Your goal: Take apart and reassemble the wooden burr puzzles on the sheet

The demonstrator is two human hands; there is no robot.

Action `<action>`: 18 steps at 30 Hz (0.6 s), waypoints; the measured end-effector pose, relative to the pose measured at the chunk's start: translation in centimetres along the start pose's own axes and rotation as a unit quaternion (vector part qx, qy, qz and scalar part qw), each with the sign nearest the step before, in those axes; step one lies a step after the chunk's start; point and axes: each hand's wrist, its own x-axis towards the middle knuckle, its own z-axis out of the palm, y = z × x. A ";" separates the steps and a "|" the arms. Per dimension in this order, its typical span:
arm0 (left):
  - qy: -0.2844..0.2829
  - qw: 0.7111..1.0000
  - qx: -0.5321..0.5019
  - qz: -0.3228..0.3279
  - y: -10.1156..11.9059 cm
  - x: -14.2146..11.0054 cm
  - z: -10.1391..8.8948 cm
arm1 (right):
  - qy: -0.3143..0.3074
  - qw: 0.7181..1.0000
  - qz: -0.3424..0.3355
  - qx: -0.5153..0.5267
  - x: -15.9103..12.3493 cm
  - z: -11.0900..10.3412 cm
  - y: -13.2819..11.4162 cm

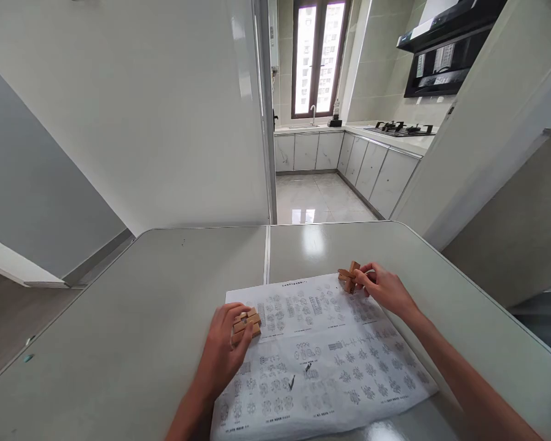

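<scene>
Curled left hand [224, 337] around blocks [253, 328], pinched cross [349, 277] in right hand [386, 291] at far edge of sheet [319, 367]; apparently mid-handling, probably needed steady fingertips next.

Seen from the wearer's head, a single wide view faces forward and down over a table [165, 306], the left hand [223, 343], right hand [388, 291] and sheet [321, 383] close in the lower half, a kitchen window [319, 58] far off at the top.

Kitchen window [320, 59]; stove [400, 129] below range hood [454, 27]
</scene>
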 end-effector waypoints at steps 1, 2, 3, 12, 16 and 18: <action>0.008 1.000 0.022 -0.013 -0.8 -0.5 -0.2 | -0.002 1.000 -0.003 0.001 -0.2 0.0 0.0; 0.013 0.999 0.037 -0.026 -1.5 -0.9 -0.4 | -0.006 1.000 -0.006 0.003 -0.5 0.1 0.0; 0.006 0.998 0.047 -0.036 -2.2 -1.3 -0.6 | -0.011 1.000 -0.007 0.006 -0.7 0.1 0.0; -0.079 0.992 0.035 -0.089 -4.1 -2.7 -1.1 | 0.018 0.999 0.009 -0.048 -2.3 -0.4 0.2; -0.079 0.992 0.020 -0.099 -4.4 -2.3 -1.1 | 0.154 0.984 -0.027 -0.087 -3.6 -1.1 -1.1; -0.080 0.991 0.010 -0.102 -4.5 -2.2 -1.1 | 0.177 0.981 -0.059 -0.057 -4.4 -1.2 -2.3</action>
